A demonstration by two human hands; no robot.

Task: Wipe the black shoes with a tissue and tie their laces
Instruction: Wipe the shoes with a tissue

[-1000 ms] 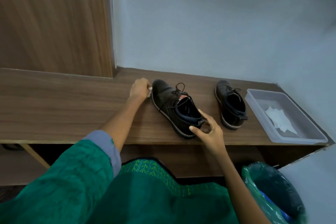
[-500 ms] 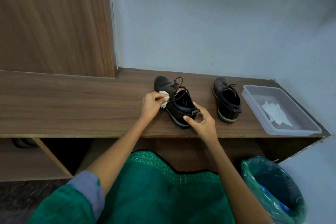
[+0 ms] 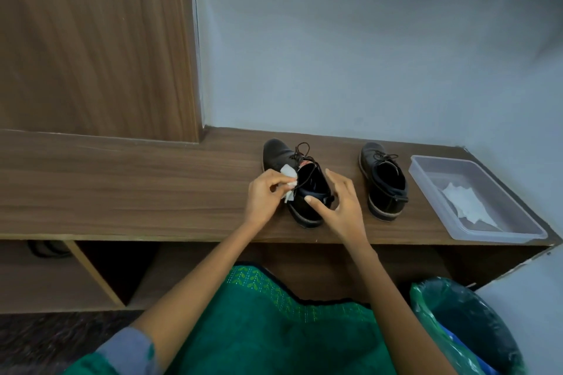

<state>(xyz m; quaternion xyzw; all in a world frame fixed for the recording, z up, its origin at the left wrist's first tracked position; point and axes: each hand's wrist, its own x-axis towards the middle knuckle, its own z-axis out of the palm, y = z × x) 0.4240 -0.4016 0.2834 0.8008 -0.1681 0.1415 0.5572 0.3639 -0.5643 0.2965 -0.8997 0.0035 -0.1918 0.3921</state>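
Observation:
Two black lace-up shoes stand on the wooden bench (image 3: 152,189), toes toward the wall. My left hand (image 3: 264,197) grips a crumpled white tissue (image 3: 289,183) against the left side of the nearer shoe (image 3: 298,179). My right hand (image 3: 341,207) curves around that shoe's heel, thumb on the collar and fingers spread on the far side. Its laces lie loose over the tongue. The second shoe (image 3: 384,183) stands apart to the right, untouched, laces loose.
A clear plastic tray (image 3: 518,228) holding a white tissue (image 3: 466,205) sits at the bench's right end. A bin with a green liner (image 3: 451,323) stands below at the lower right. A grey wall is behind, a wood panel (image 3: 91,39) at the left.
My left hand has moved with the tissue from the shoe's toe back along its left side to the lace area. My right hand has loosened and spread around the heel.

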